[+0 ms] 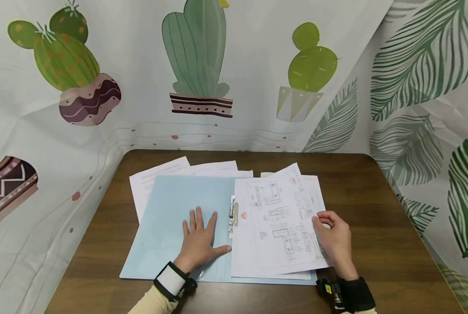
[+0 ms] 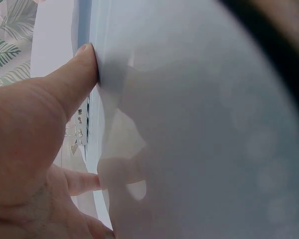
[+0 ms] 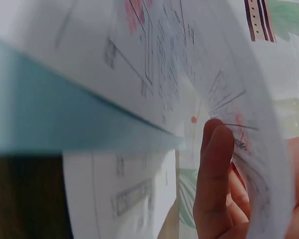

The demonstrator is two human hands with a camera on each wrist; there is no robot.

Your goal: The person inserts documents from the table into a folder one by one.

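A light blue folder (image 1: pixel 159 257) lies spread wide on the table, with a metal clip (image 1: pixel 234 216) at its spine. My left hand (image 1: pixel 198 242) rests flat on its left cover, fingers spread and thumb pointing toward the spine. In the left wrist view the thumb (image 2: pixel 79 74) touches the shiny cover (image 2: pixel 204 124). At the right, my right hand (image 1: pixel 336 240) pinches the right edge of a printed drawing sheet (image 1: pixel 273 218) lying over other papers on the folder's right side. The right wrist view shows this sheet (image 3: pixel 239 99) bowed upward between thumb and fingers (image 3: pixel 217 169).
Several loose printed sheets (image 1: pixel 155 179) stick out from under the folder at the back left. Another sheet (image 1: pixel 314 192) shows beyond its right side. The brown table (image 1: pixel 375 226) meets a cactus-print cloth (image 1: pixel 249 87) at its far edge.
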